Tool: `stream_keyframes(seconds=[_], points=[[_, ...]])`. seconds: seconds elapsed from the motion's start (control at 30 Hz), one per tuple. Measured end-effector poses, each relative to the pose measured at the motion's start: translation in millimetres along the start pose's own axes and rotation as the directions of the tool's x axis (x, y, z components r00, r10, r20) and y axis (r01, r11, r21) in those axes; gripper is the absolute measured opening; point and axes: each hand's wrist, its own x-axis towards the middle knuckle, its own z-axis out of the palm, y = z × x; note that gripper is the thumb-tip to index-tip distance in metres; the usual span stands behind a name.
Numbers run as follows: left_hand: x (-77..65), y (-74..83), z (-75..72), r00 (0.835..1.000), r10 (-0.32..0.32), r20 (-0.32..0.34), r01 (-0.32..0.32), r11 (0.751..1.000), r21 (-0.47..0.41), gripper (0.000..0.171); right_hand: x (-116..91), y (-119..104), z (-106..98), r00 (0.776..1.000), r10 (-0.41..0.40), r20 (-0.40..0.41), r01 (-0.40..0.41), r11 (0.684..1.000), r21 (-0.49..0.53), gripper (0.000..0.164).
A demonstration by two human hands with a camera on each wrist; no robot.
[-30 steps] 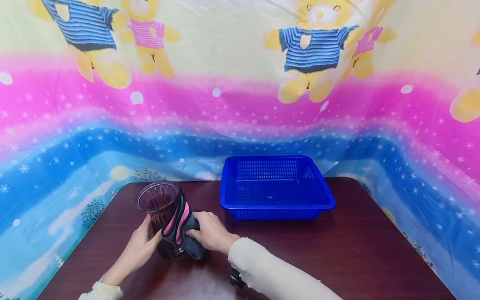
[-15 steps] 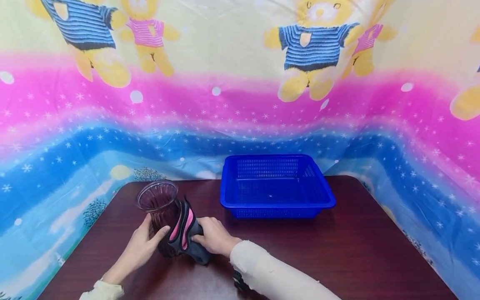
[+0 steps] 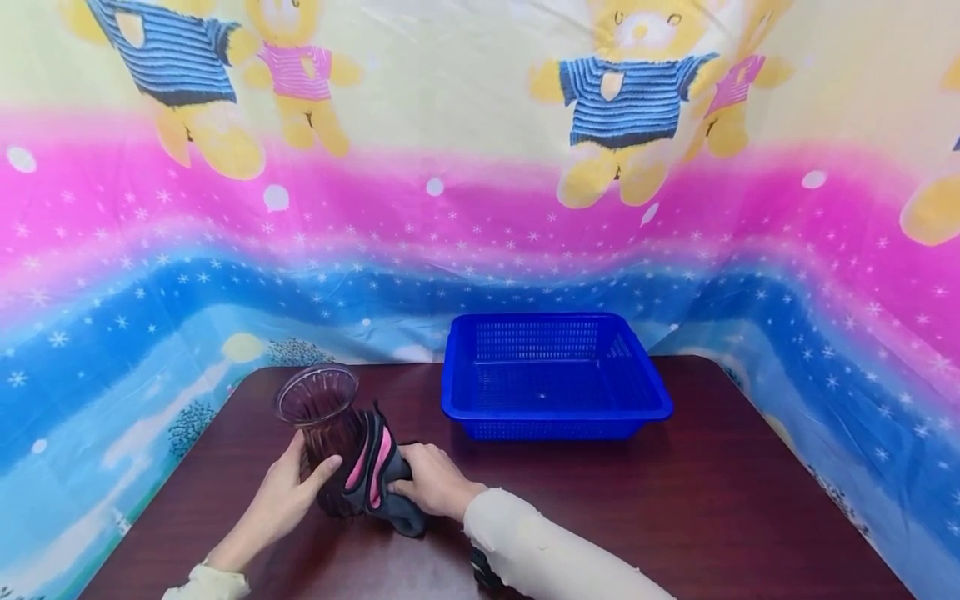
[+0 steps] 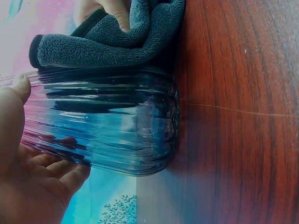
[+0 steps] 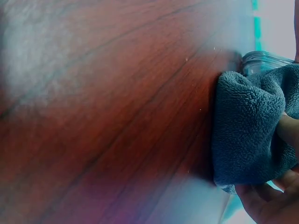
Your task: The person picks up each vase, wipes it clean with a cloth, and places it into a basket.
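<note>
A purple-tinted, ribbed glass vase (image 3: 327,450) with a flared rim stands on the dark wood table, left of the middle. My left hand (image 3: 281,496) grips it from the left, thumb on the near side and fingers round the far side. In the left wrist view the vase (image 4: 112,121) shows its fluted wall and base. My right hand (image 3: 435,483) holds a bunched grey cloth (image 3: 401,504) with pink and black edging against the vase's right side. Up close in the right wrist view, the cloth (image 5: 247,126) is fluffy and hides part of the vase.
An empty blue plastic basket (image 3: 555,421) with perforated walls stands at the back of the table (image 3: 675,500), right of the vase. Behind the table hangs a curtain (image 3: 480,200) printed with bears, close to its far and side edges.
My right hand has slid the cloth a little down and to the right along the vase. The left thumb, earlier beside the cloth's edge, now lies plainly on the glass. The vase stays in place.
</note>
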Motion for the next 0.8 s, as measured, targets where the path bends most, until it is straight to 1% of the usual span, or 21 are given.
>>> stream_keyframes(seconds=[0.1,0.3,0.47,0.6,0.7,0.8], points=[[0.1,0.3,0.3,1.0,-0.001,0.003,0.001,1.0,-0.005,0.067,1.1,1.3,-1.1,1.0,0.004,0.01,-0.004,1.0,0.018,0.016],[0.3,0.4,1.0,1.0,-0.008,0.011,0.008,1.0,-0.006,0.068,4.4,2.4,-7.2,0.999,0.014,0.036,-0.017,0.995,0.093,0.018],[0.1,-0.8,0.3,1.0,-0.012,0.019,0.012,1.0,-0.007,0.066,5.7,0.1,-11.7,0.999,-0.001,0.038,-0.003,0.993,0.114,0.016],[0.4,-0.7,0.9,1.0,0.006,-0.002,-0.006,1.0,0.005,0.062,7.5,-3.3,-16.6,0.999,-0.024,0.021,0.021,0.99,0.138,0.015],[0.0,-0.5,0.8,1.0,0.02,-0.014,-0.02,1.0,0.021,0.058,8.9,-7.1,-19.2,0.999,-0.04,-0.008,0.041,0.988,0.147,0.013],[-0.4,-0.4,0.0,1.0,0.019,-0.017,-0.018,0.999,0.04,0.057,10.3,-11.7,-22.0,0.998,-0.05,-0.037,0.055,0.986,0.156,0.011]])
